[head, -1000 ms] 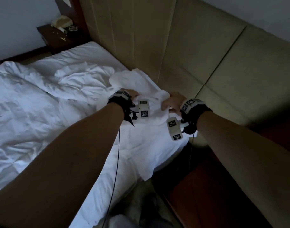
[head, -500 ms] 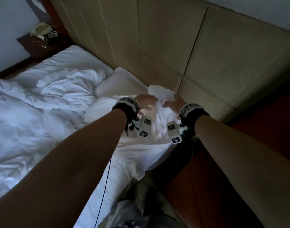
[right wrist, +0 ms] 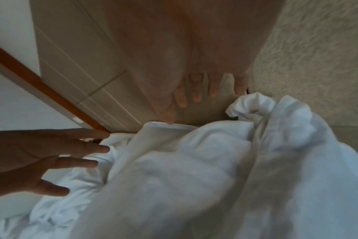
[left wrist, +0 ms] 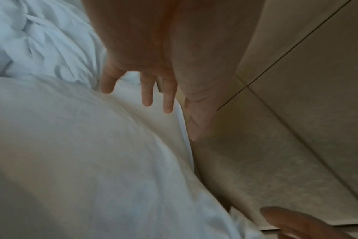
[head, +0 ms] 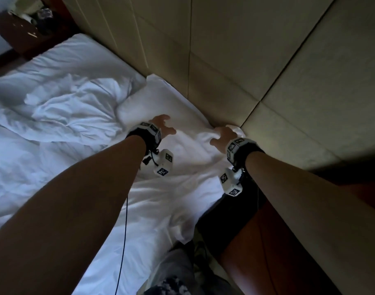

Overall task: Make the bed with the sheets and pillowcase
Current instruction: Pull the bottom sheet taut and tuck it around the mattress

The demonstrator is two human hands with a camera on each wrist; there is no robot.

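A white pillow in its pillowcase (head: 182,111) lies flat at the head of the bed, against the padded headboard (head: 225,50). My left hand (head: 165,124) hovers over the pillow's middle with fingers (left wrist: 147,95) spread and holds nothing. My right hand (head: 224,135) is over the bunched open end of the pillowcase (right wrist: 255,106) by the bed's right corner. Its fingers (right wrist: 196,95) are straight, with no cloth in them. The pillow (left wrist: 92,161) fills the lower left of the left wrist view.
A crumpled white duvet (head: 61,107) lies on the bed to the left of the pillow. A dark nightstand (head: 22,33) with small items stands at the far side. A reddish wooden nightstand (head: 257,241) is close on my right. My legs (head: 178,269) stand at the bed's edge.
Both hands gripped the pillowcase's end before; now they have let go and opened. The pillow has settled flat against the headboard.
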